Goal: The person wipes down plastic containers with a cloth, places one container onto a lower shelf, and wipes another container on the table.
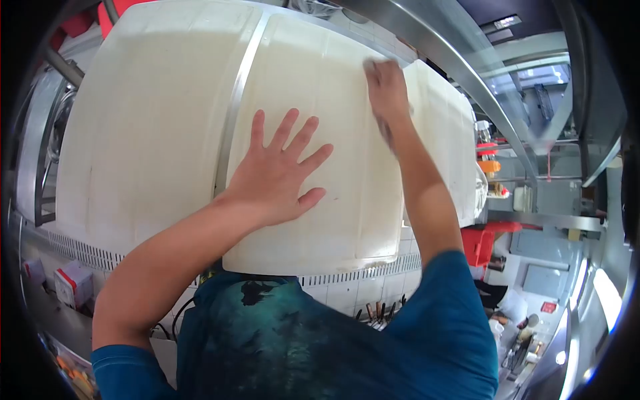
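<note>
My left hand [277,173] lies flat with its fingers spread on the middle white cutting board [320,233], near that board's left edge. My right hand [389,90] is closed over a dark greyish cloth [385,130] near the board's far right edge. Motion blurs the cloth, and most of it is hidden beneath the hand. A larger white cutting board [153,120] lies to the left, with a strip of metal showing between the two. Partly behind my right forearm is a third white board [440,133]. Faint stains and score lines mark the surfaces.
A steel shelf rail [453,50] runs along the far side. Several knife handles [380,311] stick up by the near edge, below a slotted strip [347,275]. At the right are a red bin [479,245] and a person [510,300]. A boxed item [72,283] stands lower left.
</note>
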{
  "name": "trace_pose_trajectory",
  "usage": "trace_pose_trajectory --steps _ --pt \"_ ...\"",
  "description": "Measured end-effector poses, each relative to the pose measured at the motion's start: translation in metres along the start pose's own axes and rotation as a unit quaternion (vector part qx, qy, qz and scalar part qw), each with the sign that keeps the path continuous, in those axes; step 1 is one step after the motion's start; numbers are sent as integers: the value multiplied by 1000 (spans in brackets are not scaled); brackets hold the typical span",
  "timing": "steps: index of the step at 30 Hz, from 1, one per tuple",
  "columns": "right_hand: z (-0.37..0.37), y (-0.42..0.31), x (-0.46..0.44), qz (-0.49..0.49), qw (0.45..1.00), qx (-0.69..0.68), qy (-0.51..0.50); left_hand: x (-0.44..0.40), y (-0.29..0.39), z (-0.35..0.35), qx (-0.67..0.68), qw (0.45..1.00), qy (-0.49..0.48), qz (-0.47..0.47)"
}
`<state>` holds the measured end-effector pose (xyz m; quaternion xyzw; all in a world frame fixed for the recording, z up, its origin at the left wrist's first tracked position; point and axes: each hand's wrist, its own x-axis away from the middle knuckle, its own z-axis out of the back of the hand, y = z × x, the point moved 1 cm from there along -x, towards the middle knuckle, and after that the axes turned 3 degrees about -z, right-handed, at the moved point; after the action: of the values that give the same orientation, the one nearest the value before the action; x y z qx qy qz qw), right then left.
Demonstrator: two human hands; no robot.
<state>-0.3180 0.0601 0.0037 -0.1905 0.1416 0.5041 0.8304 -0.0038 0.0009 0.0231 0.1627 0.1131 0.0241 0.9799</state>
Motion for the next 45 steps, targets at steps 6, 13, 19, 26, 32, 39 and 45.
trace_pose_trajectory --steps 6,13,19,26,32,39,45 --pt "-56 -57 -61 141 980 -132 -57 4 5 10 9 999 31 37" --pt "93 -131 181 298 819 -387 -301 29 7 15 238 844 449 173" --pt "168 -52 207 175 727 -491 -447 115 99 -5 293 648 590 383" --pt "174 28 237 -91 660 -738 -107 135 180 -93 588 426 452 519" --pt "220 48 310 -156 865 -450 159 80 198 -88 726 391 269 497" --pt "234 15 434 -406 756 -495 138 99 184 -102 657 517 277 474" --pt "225 -20 528 -401 685 -575 198 152 183 -85 646 525 263 489"
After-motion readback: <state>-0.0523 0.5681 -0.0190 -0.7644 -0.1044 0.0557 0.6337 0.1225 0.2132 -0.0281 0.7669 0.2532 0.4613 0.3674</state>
